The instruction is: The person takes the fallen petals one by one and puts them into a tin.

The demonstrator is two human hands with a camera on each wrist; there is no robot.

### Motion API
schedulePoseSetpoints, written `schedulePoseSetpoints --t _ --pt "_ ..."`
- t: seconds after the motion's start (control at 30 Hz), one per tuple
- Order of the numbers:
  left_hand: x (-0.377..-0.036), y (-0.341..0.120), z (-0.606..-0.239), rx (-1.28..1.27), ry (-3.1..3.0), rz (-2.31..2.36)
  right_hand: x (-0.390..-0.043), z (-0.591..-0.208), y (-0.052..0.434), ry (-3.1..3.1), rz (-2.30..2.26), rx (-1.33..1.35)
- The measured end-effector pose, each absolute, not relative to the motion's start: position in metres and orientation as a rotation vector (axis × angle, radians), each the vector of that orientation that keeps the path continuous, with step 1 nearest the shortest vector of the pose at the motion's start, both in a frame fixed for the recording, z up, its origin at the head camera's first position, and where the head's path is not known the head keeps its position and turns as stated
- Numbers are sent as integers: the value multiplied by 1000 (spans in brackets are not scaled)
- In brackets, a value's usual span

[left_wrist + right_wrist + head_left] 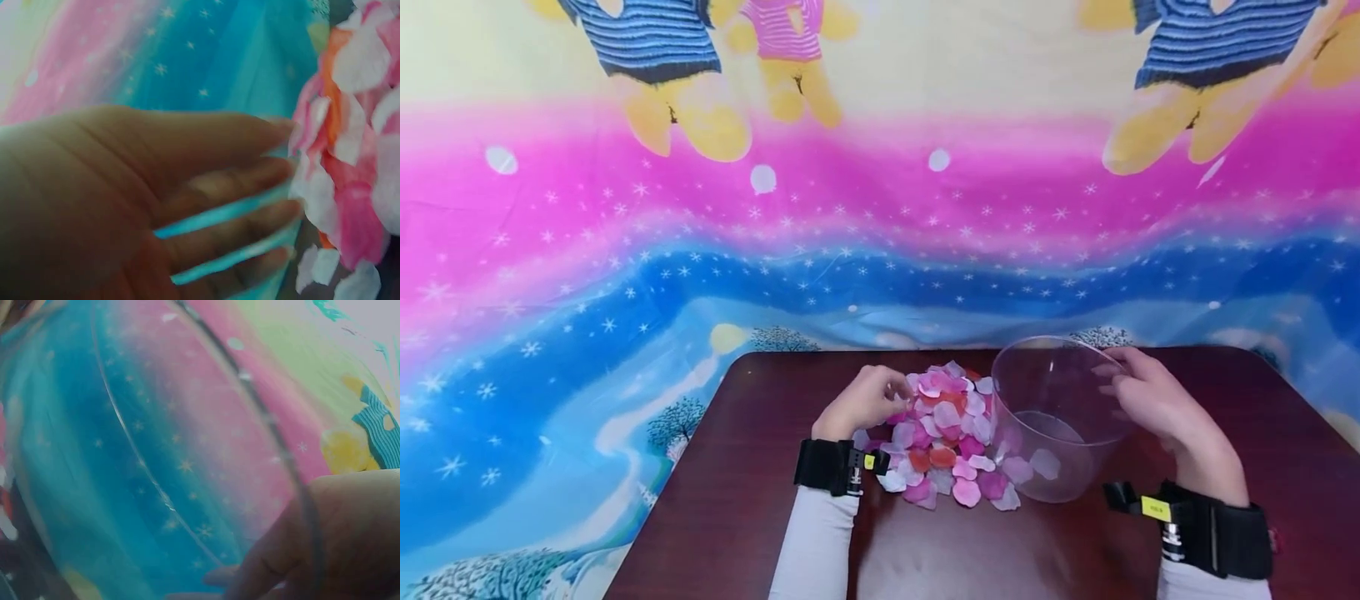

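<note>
Fabric-type petals [947, 433], pink/white/red-orange mix, lie heaped loose on dark reddish-brown desk [737, 500], approx. mid-desk, betw. the two hands; heap runs up to L side of clear tub [1063, 475]. A few petals show thru tub's lower L wall; can't tell if inside or behind. L hand [859, 404] at heap's L edge: L wrist view gives fingers extended, slightly spread w/ gaps, tips at or just beside outer petals; actual contact unclear, no petal seen gripped. R hand [1157, 400] on tub's R rim, fingers bent over the edge, holding it; exact thumb position n/c. Tub upright vs. slightly tipped: can't tell. Handling (est.): petals v. light, soft, limp, prob. cling/overlap & scatter w/ a quick move; best taken as loose clump, cupped from below/side, or single ones pinched at edge. Tub prob. light, thin-walled, semi-stiff plastic, smooth → may slip or flex if squeezed; rim = best hold, light pinch, 2nd hand under base if loaded.
</note>
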State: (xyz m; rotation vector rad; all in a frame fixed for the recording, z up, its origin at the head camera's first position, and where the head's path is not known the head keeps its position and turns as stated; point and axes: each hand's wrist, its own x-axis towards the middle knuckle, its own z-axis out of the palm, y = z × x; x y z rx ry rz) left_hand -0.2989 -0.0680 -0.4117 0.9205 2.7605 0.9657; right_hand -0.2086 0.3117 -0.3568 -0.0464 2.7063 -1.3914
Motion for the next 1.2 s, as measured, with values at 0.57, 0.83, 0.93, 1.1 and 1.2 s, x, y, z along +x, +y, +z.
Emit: schedulePoseSetpoints --t 0.57,0.83,0.93,1.1,1.2 --pt "-298 -66 -428 712 2680 825 -216 -370 313 2691 -1405 -65" --pt "-298 -69 -428 717 2656 774 -215 -368 312 2695 -1397 -82" --pt "-298 -70 -421 758 2664 760 -217 -367 312 2697 -1398 -88" --pt "-293 -74 -404 820 2666 787 -219 -368 311 2691 -1394 -83" --pt "-291 -78 -391 841 2675 834 -221 -366 311 2693 -1392 -82"
